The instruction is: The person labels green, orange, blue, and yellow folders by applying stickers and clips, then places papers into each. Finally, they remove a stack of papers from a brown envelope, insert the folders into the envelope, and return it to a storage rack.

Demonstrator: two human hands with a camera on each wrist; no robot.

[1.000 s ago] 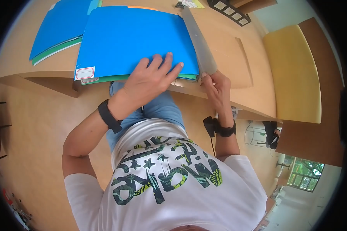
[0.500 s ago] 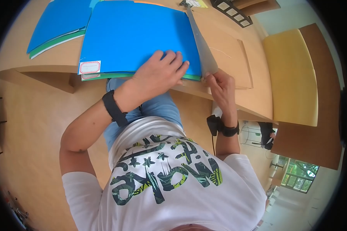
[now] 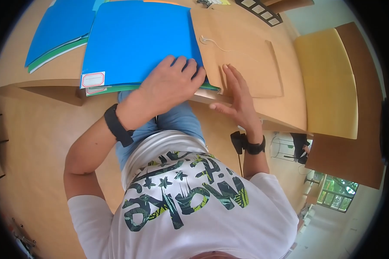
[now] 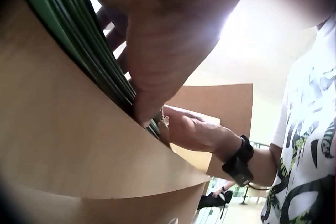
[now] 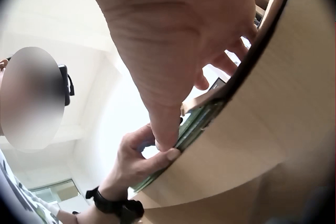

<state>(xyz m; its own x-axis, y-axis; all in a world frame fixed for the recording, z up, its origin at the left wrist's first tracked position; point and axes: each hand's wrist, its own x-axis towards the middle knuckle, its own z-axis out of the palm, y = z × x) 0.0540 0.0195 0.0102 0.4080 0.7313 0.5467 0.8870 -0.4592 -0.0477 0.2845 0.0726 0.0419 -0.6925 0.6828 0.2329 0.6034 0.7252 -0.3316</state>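
In the head view, a blue folder (image 3: 138,43) lies on top of green ones, a white label at its near left corner. My left hand (image 3: 170,86) grips the near edge of this stack at its right end, fingers curved on top; in the right wrist view its thumb is at the stack's edge. A brown paper envelope (image 3: 242,56) with a white string lies against the stack's right side. Over the envelope's near left part is my right hand (image 3: 240,97), fingers extended and thumb apart. Whether its fingertips touch the paper is unclear.
Another pile with a blue folder (image 3: 60,28) lies at the far left of the wooden table. A black strip with white squares (image 3: 259,12) stands at the back right. Beyond the table's right side is a yellow panel (image 3: 328,82). A person sits in the background.
The grey-looking raised flap that my right hand pinched is down, showing its brown face and string. My right hand has let go and its fingers have straightened. My left hand has shifted slightly left.
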